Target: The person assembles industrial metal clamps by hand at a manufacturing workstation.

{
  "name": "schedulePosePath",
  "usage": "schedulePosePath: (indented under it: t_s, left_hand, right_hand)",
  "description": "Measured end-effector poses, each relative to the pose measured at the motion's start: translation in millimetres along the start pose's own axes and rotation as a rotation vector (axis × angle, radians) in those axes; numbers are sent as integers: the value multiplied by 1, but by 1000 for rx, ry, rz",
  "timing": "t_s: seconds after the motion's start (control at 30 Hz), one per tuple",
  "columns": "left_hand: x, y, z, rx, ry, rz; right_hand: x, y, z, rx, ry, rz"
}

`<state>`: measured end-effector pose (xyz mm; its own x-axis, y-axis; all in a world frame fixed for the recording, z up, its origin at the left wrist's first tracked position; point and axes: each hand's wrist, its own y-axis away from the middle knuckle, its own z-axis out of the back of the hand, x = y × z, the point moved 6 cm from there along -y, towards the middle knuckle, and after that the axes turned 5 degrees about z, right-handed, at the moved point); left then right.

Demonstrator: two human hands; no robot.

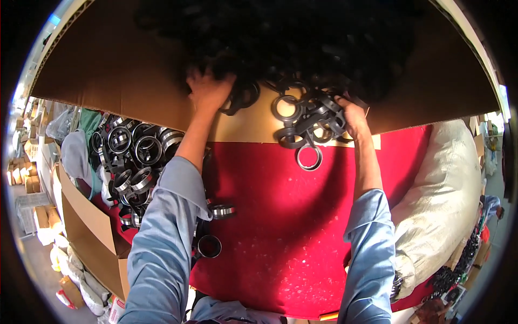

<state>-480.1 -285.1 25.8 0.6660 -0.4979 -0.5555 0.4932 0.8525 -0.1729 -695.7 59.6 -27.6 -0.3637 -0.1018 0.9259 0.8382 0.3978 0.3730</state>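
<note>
My left hand (208, 89) is spreading open-fingered on the heap of black plastic rings (291, 43); my right hand (353, 116) is gripping a tangled clump of them (307, 121). I am seeing few rings pulled onto the red cloth (280, 216); most are remaining in the brown cardboard box (118, 75).

A red cloth-covered tabletop (280, 237) carries a big tilted brown cardboard box (124, 81) spilling black plastic rings (308, 121) beneath the right hand (353, 116), with two chrome-banded black rings (216, 229) lying just beside the left forearm and a white woven sack (442, 200) lying outside the right forearm.
</note>
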Motion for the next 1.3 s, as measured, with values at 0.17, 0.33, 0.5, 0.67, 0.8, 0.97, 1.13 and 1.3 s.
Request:
schedulePosePath:
  t_s: [0.17, 0.33, 0.5, 0.67, 0.8, 0.97, 1.13, 1.3]
  left_hand:
    - [-72, 41, -17, 111, -166, -215]
    - [-112, 112, -23, 329, 198, -160]
    - [-156, 219, -29, 823, 423, -421]
    - [-140, 153, 33, 296, 529, -459]
    - [-100, 81, 1, 121, 222, -441]
    - [-91, 76, -86, 500, 274, -309]
    - [-119, 165, -82, 379, 198, -443]
    - [-135, 272, -52, 708, 310, -618]
  right_hand:
    - [-2, 38, -40, 416, 3, 93]
    - [-5, 117, -9, 477, 231, 38]
    - [34, 192, 32, 603, 1297, -162]
    - [116, 189, 18, 269, 927, 389]
    - [101, 82, 19, 42, 1003, 501]
    - [59, 20, -24, 57, 877, 384]
    - [36, 69, -25, 264, 1006, 519]
    - [19, 175, 27, 416, 970, 435]
